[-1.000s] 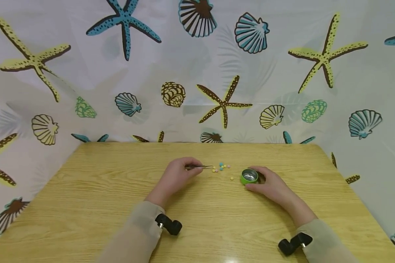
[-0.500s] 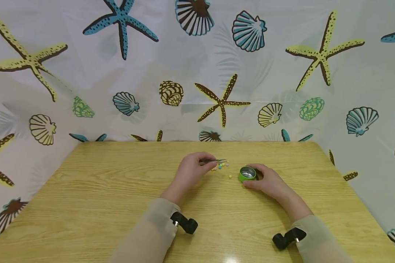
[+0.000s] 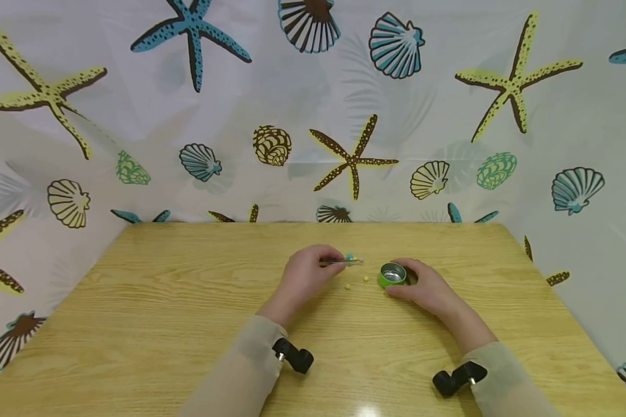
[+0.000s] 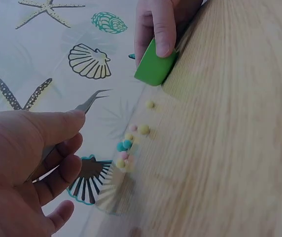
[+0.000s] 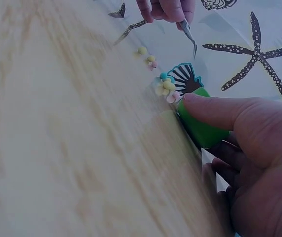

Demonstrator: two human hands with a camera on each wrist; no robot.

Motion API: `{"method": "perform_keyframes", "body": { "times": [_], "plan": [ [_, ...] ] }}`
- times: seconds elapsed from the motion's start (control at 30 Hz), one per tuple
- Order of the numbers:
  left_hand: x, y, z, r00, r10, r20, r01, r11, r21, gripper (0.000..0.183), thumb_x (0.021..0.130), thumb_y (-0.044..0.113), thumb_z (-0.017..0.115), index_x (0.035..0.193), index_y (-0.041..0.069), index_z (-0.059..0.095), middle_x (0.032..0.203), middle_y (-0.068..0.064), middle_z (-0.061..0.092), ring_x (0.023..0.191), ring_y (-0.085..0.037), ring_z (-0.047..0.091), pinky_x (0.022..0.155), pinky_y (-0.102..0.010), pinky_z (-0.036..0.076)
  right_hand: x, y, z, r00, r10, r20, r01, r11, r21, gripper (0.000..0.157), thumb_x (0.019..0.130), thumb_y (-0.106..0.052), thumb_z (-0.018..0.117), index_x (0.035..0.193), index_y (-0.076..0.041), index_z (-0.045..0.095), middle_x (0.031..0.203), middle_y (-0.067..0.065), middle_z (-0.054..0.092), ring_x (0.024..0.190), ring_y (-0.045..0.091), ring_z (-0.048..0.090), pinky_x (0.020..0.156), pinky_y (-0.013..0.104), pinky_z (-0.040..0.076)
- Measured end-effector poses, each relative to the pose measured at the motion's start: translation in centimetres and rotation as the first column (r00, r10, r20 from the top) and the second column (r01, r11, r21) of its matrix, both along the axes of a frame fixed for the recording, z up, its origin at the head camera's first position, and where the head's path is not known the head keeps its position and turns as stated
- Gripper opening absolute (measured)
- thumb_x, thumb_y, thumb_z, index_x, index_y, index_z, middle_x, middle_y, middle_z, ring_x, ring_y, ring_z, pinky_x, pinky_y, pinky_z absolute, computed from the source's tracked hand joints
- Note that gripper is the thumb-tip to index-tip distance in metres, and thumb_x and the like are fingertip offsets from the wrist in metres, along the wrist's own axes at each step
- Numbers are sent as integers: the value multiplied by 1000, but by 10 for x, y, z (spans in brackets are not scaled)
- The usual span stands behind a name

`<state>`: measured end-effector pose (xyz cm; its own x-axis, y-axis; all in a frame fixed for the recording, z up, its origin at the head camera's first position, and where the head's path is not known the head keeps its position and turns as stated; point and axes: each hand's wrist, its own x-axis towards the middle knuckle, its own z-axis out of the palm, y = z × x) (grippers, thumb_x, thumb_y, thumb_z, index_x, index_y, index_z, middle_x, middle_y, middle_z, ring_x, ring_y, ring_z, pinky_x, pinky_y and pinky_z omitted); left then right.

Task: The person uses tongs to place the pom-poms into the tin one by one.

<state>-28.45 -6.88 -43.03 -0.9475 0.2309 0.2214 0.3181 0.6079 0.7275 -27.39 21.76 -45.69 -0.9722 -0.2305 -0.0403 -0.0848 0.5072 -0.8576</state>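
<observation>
- left hand [image 3: 313, 270] pinches tweezers [image 4: 90, 100]; left wrist view shows tips apart
- right hand [image 3: 429, 289] grips green tin [image 4: 155, 70]; silver inside shows only in head view
- beads [image 4: 126, 143] on table [image 3: 135, 324] between hands, clearer in wrist views

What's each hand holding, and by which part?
Left hand: tweezers, pinched behind the bent tips. Right hand: green cup, gripped by its outer side.

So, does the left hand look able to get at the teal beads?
Probably yes: the left hand holds tweezers with parted, empty-looking tips close by, and nothing covers the teal beads in the left wrist view, though a pink bead sits close.
</observation>
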Motion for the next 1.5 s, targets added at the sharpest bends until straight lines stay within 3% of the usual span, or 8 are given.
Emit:
{"method": "perform_keyframes", "body": {
  "times": [0.27, 0.5, 1.1, 1.5],
  "plan": [
    [0, -29, -7, 995, -77, 70, 79, 997, -19, 5, 103, 19, 82, 107, 21, 85, 110, 9, 77, 103, -12, 71, 97, -42, 59, -2, 1, 2, 1000, 12, -10, -12, 1000, -9, 72, 98, -24, 89, 159, -5, 56, 163, 22, 51, 157, 43, 39, 128, 61, 30],
    [0, -34, -10, 986, -132, 98, 137, 989, -47, 5, 103, 18, 83, 106, 21, 85, 111, 8, 77, 104, -12, 70, 98, -43, 58, -2, 2, 0, 1000, 6, -14, -6, 1000, -2, 71, 98, -24, 89, 159, -6, 57, 163, 22, 52, 157, 43, 39, 128, 61, 29],
    [-2, -34, -18, 989, -109, 104, 122, 984, -130, 4, 103, 18, 82, 106, 21, 84, 110, 7, 77, 102, -13, 70, 99, -45, 57, -1, 3, -1, 1000, 10, -5, -10, 1000, -11, 71, 98, -24, 89, 159, -5, 57, 163, 22, 51, 158, 43, 38, 129, 61, 29],
    [-1, -32, -18, 990, -96, 104, 106, 990, -91, 4, 103, 18, 82, 106, 20, 84, 110, 6, 77, 104, -14, 71, 99, -44, 57, 1, 2, 1, 1000, 18, -18, -18, 1000, 4, 72, 98, -24, 88, 159, -4, 56, 163, 24, 50, 157, 44, 39, 128, 62, 29]
  ]
}}
